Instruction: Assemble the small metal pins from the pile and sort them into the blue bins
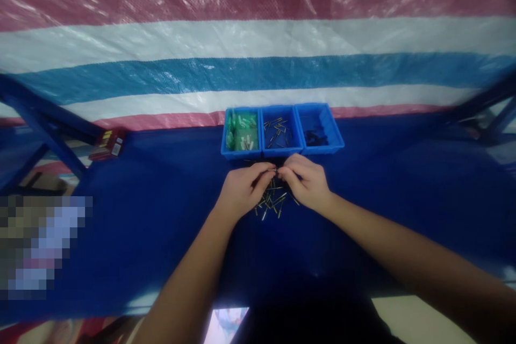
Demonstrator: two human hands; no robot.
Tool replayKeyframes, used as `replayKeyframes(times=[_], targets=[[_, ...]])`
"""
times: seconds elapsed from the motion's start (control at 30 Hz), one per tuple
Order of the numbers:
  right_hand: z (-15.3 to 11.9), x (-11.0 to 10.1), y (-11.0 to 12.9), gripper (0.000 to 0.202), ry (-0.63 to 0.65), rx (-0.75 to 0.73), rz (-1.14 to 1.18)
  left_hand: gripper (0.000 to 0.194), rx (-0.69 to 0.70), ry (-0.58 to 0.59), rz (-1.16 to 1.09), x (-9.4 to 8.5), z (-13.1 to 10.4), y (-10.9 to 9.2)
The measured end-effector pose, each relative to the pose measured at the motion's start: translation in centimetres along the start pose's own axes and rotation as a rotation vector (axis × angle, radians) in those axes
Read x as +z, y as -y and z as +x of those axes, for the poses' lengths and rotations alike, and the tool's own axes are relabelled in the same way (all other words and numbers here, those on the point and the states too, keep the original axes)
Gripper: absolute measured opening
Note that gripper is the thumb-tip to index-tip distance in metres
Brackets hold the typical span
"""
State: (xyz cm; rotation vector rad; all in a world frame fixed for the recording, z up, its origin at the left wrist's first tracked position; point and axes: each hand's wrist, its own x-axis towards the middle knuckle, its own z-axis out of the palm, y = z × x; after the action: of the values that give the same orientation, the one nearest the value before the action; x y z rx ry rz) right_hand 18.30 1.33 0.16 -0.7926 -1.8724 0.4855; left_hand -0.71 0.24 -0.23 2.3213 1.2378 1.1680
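Note:
Over a loose pile of thin metal pieces (274, 201) on the blue table, both hands meet at their fingertips. My left hand (244, 188) pinches a small, thin metal piece (271, 170). The fingers of my right hand (308, 180) are closed at the other end of it; what they grip there is too small to make out. Just behind the hands stand three joined blue bins. Pale pieces in green plastic lie in the left bin (242, 155), thin metal pieces in the middle bin (282, 151), and small dark pieces in the right bin (336, 131).
A dark red box (108, 144) stands at the table's back left, beside a blue metal frame (52, 113). Behind the blue table (141, 226) hangs a striped plastic sheet (258, 75). A lit screen (226, 325) shows at the bottom edge.

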Motion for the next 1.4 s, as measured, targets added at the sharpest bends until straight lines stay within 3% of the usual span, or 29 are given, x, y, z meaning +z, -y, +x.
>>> replayKeyframes(times=[0.1, 0.23, 0.5, 0.77, 0.97, 1.27, 1.4], targets=[[-0.04, 0.02, -0.01, 0.023, 0.011, 0.02, -0.013, 0.019, -0.003, 0.018, 0.002, -0.05, 0.0, 0.14], [0.02, 0.08, 0.16, 0.005, -0.014, 0.02, -0.034, 0.02, -0.012, 0.026, 0.027, -0.11, -0.04, 0.4], [0.02, 0.03, 0.32, 0.008, -0.021, 0.034, -0.075, 0.02, -0.034, 0.047, 0.023, -0.13, -0.05, 0.18], [-0.2, -0.03, -0.18, 0.027, -0.005, 0.044, -0.101, 0.02, -0.034, 0.032, 0.0, -0.02, -0.03, -0.02], [-0.18, 0.06, -0.09, 0.006, 0.024, 0.034, -0.089, 0.019, -0.07, 0.035, 0.031, -0.11, -0.14, 0.35], [-0.05, -0.01, 0.02, 0.009, -0.008, -0.005, -0.12, 0.02, -0.081, 0.061, 0.001, -0.11, -0.1, 0.28], [-0.16, -0.09, -0.07, 0.022, 0.012, 0.038, -0.15, 0.021, -0.085, 0.079, -0.022, -0.02, -0.17, 0.23]])
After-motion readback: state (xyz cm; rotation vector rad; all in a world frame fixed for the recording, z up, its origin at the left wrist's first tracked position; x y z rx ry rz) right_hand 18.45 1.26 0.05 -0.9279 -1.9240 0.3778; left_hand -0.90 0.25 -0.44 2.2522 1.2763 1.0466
